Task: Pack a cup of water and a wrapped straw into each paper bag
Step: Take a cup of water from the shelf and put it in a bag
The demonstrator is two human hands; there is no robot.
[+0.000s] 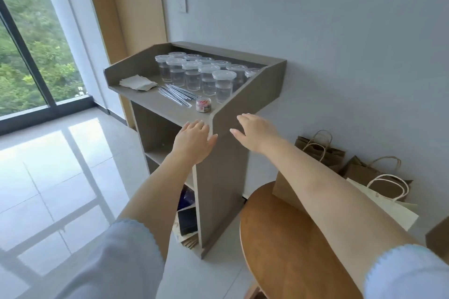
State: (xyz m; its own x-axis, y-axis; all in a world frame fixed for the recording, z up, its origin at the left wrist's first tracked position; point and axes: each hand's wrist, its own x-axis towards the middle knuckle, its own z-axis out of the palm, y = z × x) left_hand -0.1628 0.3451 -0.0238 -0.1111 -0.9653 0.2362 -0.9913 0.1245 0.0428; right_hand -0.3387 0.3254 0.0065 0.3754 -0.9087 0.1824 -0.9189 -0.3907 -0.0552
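On worktop, back right: lidded cups of water (206,73) clustered together.
Straws: wrapped straws (177,92) lie loose just before the cups.
Paper bags: brown paper bags (323,150) stand on the floor against the wall, right of the worktop (155,102).
Left hand: left hand (194,138) released, fingers straight, at the front edge.
Right hand: right hand (255,131) released, empty, beside the side panel.

Grey-brown stand (243,94); clear cups (223,86), white lids. Brown paper bags (323,153), one cream (388,209). Pale blue sleeves (116,262).
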